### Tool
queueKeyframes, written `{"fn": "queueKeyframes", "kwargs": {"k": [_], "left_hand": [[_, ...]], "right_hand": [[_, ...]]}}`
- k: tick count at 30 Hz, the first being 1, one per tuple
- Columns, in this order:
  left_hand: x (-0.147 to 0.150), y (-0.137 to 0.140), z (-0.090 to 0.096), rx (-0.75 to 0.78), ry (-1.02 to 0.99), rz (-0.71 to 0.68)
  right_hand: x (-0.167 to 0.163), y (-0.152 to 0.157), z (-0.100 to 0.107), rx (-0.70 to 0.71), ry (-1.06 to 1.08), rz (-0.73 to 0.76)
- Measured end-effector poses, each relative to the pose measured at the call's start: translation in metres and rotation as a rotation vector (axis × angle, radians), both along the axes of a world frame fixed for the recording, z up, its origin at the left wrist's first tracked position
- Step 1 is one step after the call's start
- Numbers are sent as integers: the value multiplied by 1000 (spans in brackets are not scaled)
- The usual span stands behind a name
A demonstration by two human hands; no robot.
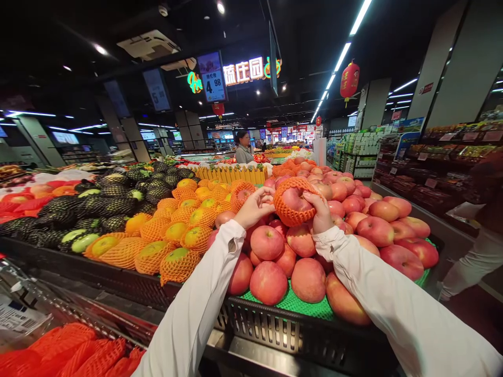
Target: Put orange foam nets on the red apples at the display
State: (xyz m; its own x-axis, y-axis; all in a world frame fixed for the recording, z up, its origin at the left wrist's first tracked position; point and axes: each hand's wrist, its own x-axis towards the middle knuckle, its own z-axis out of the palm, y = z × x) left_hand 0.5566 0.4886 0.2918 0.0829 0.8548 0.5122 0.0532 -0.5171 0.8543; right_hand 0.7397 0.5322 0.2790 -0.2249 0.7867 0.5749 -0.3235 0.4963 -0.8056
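A red apple (295, 199) in an orange foam net sleeve (291, 217) is held up over the apple pile. My right hand (321, 213) grips it from the right, with the thumb against the bare skin of the fruit. From the left, my left hand (256, 207) is closed, its fingertips at the edge of the sleeve. Beneath both hands lie loose red apples (269, 283) on a green mesh liner (314, 306). Another apple in an orange net (241, 193) sits just behind my left hand.
Netted orange fruit (173, 230) and dark-netted green produce (113, 193) fill the stand to the left. A black slatted tray edge (271, 327) runs along the front. Red netting (74, 351) lies lower left. One person (243, 149) stands behind the stand; another (479, 246) is at far right.
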Motion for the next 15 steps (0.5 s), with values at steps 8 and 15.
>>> {"fn": "queueKeyframes", "kwargs": {"k": [8,15], "left_hand": [[0,-4,-3,217,377,-35],[-2,-3,-5,226,437,-69]], "right_hand": [[-2,-14,14,-183,-123,28],[-4,-2,6,-222,-107,-4]]}}
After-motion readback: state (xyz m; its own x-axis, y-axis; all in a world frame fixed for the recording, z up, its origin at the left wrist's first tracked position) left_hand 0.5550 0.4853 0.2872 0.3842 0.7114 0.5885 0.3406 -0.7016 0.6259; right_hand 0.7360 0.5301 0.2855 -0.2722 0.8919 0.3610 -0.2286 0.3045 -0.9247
